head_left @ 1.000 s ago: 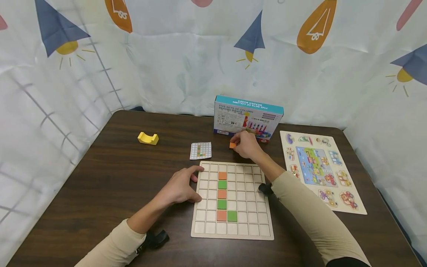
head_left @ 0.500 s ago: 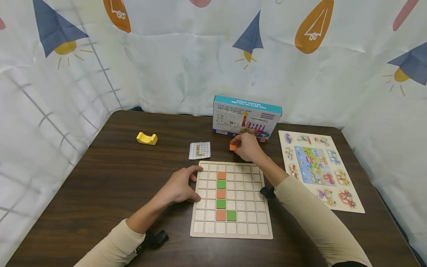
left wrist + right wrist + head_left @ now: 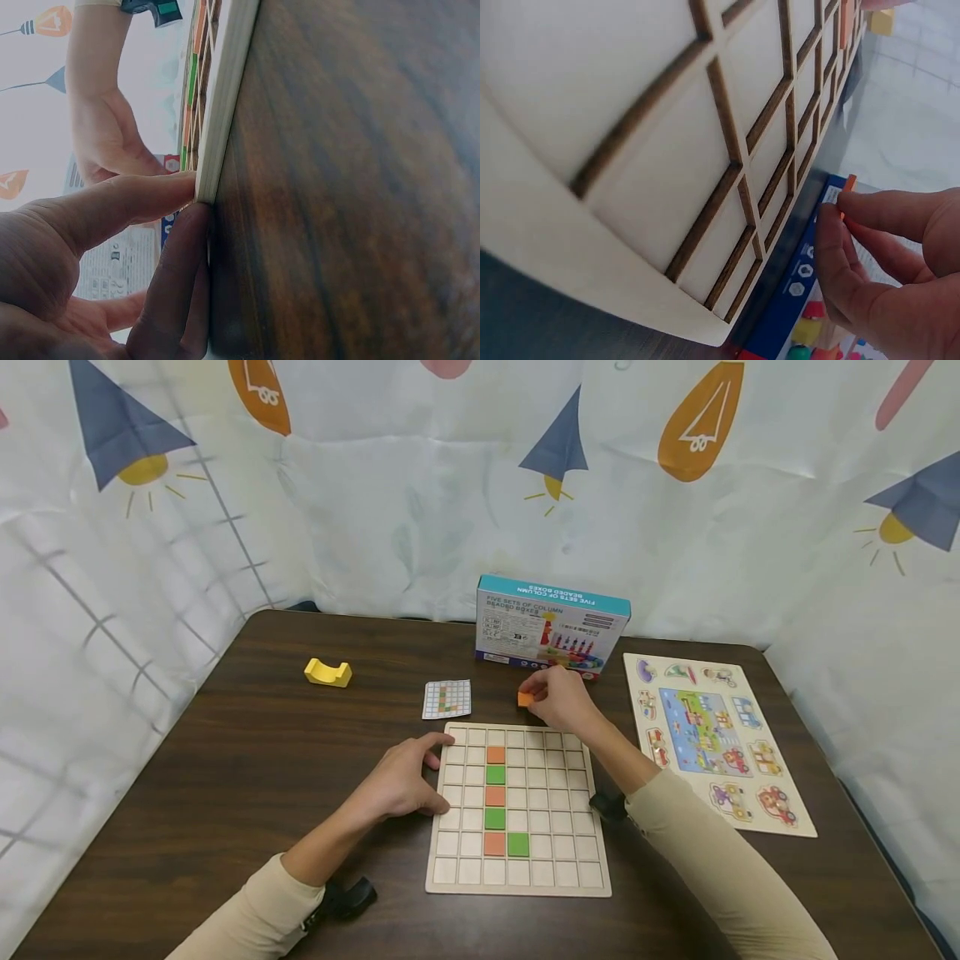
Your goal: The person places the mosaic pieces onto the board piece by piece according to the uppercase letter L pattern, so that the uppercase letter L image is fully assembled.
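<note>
A pale wooden grid board [image 3: 556,872] lies on the table, with orange and green square tiles in one column and a green tile [image 3: 518,844] beside the lowest orange one. My left hand [image 3: 403,779] rests against the board's left edge, thumb and index finger spread apart; the left wrist view has its fingertips right at the board edge [image 3: 225,112]. Beyond the far edge, my right hand [image 3: 564,700] pinches a small orange tile [image 3: 525,699] between thumb and fingers. That orange tile [image 3: 850,182] peeks out past the fingertips in the right wrist view.
A small pattern card [image 3: 447,699] lies just behind the board. Behind my right hand stands a printed toy box [image 3: 551,622]. A yellow curved block [image 3: 327,673] sits at the back left, and a picture puzzle board [image 3: 705,735] lies to the right.
My right hand has drawn back slightly from the box toward the grid board, carrying the pinched orange tile. The left hand keeps its place at the board's edge.
</note>
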Demonstrator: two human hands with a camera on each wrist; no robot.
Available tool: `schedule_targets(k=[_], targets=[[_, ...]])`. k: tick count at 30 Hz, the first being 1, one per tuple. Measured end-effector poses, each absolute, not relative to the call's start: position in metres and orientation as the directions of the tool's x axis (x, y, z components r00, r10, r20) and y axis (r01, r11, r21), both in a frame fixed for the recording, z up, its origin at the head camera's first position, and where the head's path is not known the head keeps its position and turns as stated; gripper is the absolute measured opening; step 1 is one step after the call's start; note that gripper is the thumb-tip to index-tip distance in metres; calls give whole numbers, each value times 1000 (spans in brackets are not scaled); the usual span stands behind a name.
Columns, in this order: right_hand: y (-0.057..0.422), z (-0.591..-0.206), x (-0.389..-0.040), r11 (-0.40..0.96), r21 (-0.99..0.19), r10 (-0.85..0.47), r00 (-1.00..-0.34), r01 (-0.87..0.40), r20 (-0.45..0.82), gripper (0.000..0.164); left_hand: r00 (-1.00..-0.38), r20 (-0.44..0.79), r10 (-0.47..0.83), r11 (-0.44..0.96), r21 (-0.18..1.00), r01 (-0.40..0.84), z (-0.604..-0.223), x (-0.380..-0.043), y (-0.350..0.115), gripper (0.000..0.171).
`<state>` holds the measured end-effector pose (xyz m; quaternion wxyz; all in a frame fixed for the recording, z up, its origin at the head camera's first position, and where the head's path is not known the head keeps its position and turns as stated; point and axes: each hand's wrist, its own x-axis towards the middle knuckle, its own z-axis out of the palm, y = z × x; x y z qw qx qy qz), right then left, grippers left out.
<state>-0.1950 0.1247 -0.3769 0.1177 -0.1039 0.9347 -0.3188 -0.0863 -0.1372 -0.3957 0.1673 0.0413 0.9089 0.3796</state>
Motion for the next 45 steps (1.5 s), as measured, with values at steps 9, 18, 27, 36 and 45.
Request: schedule_targets(k=[9, 18, 27, 36, 45], targets=[[130, -373, -183, 762, -632, -289, -949, -145, -130, 22, -940, -284, 191, 712, 699, -67, -393, -86, -137, 91], [137, -372, -169, 759, -635, -284, -951, -143, -125, 21, -938, -286, 195, 712, 699, -66, -393, -87, -136, 91], [144, -368, -149, 769, -624, -278, -951, -138, -132, 21, -937, -286, 200, 717, 695, -59, -394, -87, -136, 91], [149, -368, -125, 762, -622, -315, -942, -178, -117, 21, -935, -291, 203, 717, 694, -60, -394, -88, -137, 91], [155, -370, -101, 770, -611, -329, -935, -184, -132, 19, -932, -296, 207, 724, 687, -57, -395, -89, -137, 92]])
